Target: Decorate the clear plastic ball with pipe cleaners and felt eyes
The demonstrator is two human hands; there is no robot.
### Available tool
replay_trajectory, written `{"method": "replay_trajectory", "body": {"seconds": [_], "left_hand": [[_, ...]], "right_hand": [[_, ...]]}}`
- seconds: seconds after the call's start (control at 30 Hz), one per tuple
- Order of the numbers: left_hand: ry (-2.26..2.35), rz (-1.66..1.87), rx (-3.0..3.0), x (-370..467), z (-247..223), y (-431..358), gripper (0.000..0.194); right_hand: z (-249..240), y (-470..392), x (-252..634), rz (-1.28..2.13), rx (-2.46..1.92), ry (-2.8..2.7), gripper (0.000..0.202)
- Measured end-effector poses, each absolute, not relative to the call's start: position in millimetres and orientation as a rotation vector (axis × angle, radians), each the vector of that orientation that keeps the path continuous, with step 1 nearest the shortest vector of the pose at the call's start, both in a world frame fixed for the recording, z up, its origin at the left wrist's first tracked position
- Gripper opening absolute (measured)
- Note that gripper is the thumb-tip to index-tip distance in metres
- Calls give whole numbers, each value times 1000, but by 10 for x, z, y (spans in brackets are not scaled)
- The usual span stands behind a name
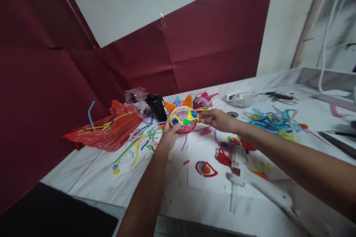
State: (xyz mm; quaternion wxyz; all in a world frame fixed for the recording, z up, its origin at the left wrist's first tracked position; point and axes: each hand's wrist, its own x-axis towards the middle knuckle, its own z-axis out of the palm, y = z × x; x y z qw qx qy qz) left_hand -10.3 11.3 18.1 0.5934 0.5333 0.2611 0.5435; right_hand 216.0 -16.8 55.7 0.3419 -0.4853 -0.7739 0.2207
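Note:
A round cat-like face (183, 118) with orange ears, yellow-and-blue eyes, a green nose and a red lower rim is raised over the table. My left hand (170, 133) grips its lower left edge, the thumb on the front near the left eye. At its right side is my right hand (213, 118), fingers pressed together beside the right eye, where a thin yellow strand shows; whether they pinch that strand is too small to tell.
White glue gun (250, 177) lies at front right, near a red-rimmed eye piece (206, 169) on white paper. Loose coloured strips, a red plastic bag (111, 129) and a black bottle (156, 107) are left. Blue strips (274, 120) and scissors (339, 143) lie right.

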Motion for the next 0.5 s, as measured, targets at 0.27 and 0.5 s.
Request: {"method": "replay_trajectory", "body": {"seconds": [0.27,0.5], "left_hand": [[611,1352,1195,-30,120,0,64],[538,1393,1200,-40,117,53,66]], "right_hand": [[861,-1031,3242,243,-1444,-1919,30],[517,-2153,4070,33,-2014,-1739,14]]}}
